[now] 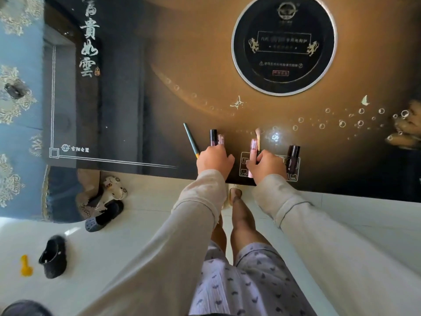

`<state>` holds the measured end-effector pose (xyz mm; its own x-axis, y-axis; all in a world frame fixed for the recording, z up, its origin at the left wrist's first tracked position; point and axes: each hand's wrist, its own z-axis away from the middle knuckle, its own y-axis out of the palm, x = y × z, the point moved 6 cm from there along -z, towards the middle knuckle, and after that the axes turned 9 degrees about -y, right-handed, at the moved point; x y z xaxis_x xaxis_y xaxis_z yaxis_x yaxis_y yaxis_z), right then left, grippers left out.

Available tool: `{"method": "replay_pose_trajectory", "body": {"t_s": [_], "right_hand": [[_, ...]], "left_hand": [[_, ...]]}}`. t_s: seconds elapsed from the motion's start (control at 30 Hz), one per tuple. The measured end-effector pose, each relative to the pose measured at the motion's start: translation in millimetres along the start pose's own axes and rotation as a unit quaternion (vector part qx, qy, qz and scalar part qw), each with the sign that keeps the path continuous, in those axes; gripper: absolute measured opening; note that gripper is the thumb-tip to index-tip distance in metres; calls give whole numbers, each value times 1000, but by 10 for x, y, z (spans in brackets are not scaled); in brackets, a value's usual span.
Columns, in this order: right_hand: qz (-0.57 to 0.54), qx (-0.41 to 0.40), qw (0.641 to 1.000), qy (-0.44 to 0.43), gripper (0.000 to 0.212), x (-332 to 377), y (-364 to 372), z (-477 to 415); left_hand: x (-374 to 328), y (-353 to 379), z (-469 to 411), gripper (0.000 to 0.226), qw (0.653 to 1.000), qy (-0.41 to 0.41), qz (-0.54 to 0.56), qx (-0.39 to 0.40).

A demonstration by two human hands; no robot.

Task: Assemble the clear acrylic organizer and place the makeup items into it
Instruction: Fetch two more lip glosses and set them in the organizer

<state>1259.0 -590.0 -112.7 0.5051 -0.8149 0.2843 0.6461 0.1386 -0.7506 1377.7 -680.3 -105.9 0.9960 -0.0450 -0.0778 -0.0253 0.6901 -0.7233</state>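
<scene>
Here, line by line, is what we see and what we fear.

Left hand: our left hand (214,159) is curled over a dark lip tube (213,137) and a pink tube (221,139), both lying on the glossy table (182,76); we judge it is gathering them.
Right hand: our right hand (265,165) is closed round a rosy tube (253,156) and a makeup brush (258,135), bristles pointing away from us.
Loose items: a green pencil (191,140) lies just beside the left hand; a dark bottle (293,158) lies just right of the right hand, over the printed control panel (245,166).
Organizer: we cannot find the clear acrylic organizer anywhere in view, so the items have no visible destination.
Slip risk: two slim things per hand on a slick surface; one could squirt free as we lift.
Edge risk: everything sits near the table's front edge, so a rolling tube could drop to the tiled floor (141,236).
Nudge risk: the left hand could knock the pencil.
</scene>
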Motion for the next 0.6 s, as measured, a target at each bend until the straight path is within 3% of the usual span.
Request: {"method": "replay_pose_trajectory", "body": {"t_s": [0.13,0.37,0.6], "right_hand": [[-1,6,1000,1,48,16,12,-76],[15,43,999,-16,38,33,85,-161],[5,41,998,-43,42,17,57,-70]], "left_hand": [[-51,6,-121,22,1000,-12,-7,-24],[-158,75,-195,19,1000,-4,-22,-16],[-157,93,-67,19,1000,-12,-17,4]]}}
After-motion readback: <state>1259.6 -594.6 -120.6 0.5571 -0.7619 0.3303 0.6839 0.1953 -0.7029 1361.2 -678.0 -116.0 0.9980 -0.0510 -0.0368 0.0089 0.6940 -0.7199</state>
